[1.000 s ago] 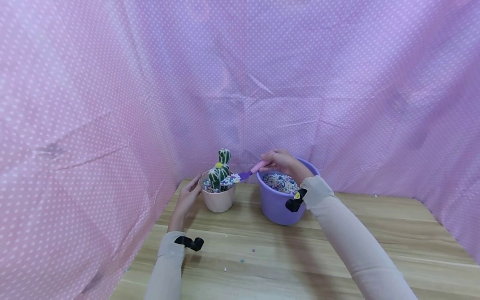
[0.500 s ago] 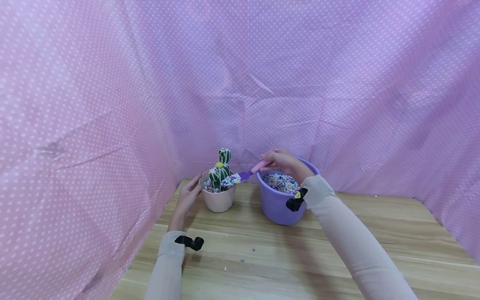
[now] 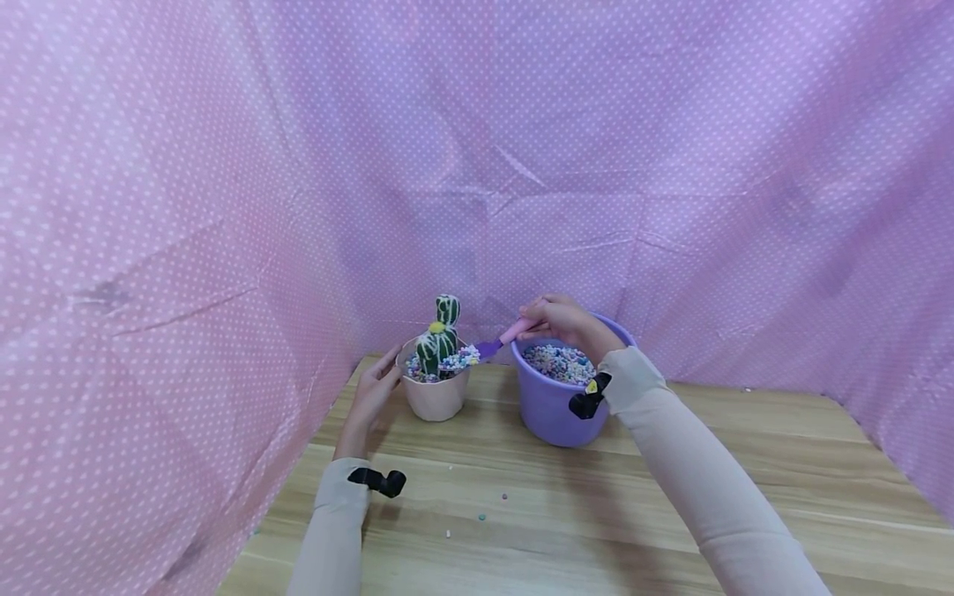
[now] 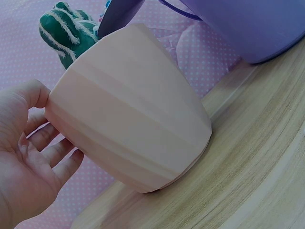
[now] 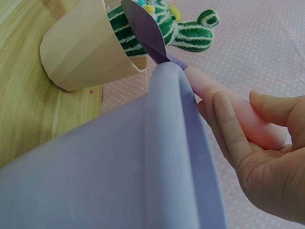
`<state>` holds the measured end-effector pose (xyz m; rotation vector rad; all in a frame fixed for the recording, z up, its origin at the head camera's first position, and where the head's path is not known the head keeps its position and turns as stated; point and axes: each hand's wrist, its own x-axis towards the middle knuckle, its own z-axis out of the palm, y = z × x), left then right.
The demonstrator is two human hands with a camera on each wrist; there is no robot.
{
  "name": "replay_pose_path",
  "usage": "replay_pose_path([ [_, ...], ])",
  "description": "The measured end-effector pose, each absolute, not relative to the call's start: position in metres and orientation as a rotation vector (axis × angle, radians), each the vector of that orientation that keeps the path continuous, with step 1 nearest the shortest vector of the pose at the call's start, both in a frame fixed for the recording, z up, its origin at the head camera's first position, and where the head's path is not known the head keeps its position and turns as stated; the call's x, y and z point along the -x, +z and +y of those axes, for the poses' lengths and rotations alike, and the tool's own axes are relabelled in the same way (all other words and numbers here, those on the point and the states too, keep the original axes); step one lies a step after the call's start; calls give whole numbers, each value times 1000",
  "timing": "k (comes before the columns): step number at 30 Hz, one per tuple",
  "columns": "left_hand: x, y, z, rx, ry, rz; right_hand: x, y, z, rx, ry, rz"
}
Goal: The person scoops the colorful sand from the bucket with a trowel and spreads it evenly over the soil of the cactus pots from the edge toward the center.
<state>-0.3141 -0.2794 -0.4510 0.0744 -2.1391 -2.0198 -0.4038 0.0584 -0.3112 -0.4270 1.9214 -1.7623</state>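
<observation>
On my head feed, the left hand (image 3: 373, 396) has hold of the side of the pale pink pot (image 3: 435, 401), which stands on the wooden table (image 3: 417, 555) with a cactus (image 3: 445, 341) in it. The right hand (image 3: 568, 319) grips a scoop (image 3: 489, 348) by its pink handle, its blade carrying small beads beside the cactus. I make this a filling job partly done: beads already lie around the cactus, this load is not yet tipped in, and plenty are left in the purple bucket (image 3: 547, 414). A few stray beads (image 3: 482, 517) lie on the table. My left wrist feed shows the thumb bent at the pot's rim and fingers against its wall, which hides the fill level from me. On my right wrist feed, thumb and fingers close round the handle; I can't tell whether the scoop touches the bucket's rim.
</observation>
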Motion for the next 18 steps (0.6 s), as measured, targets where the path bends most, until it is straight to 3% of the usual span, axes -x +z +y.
replay_pose_path([
  [18, 313, -449, -278, -76, -2022, -2133, 402, -308, 57, 441, -1719, 1955],
])
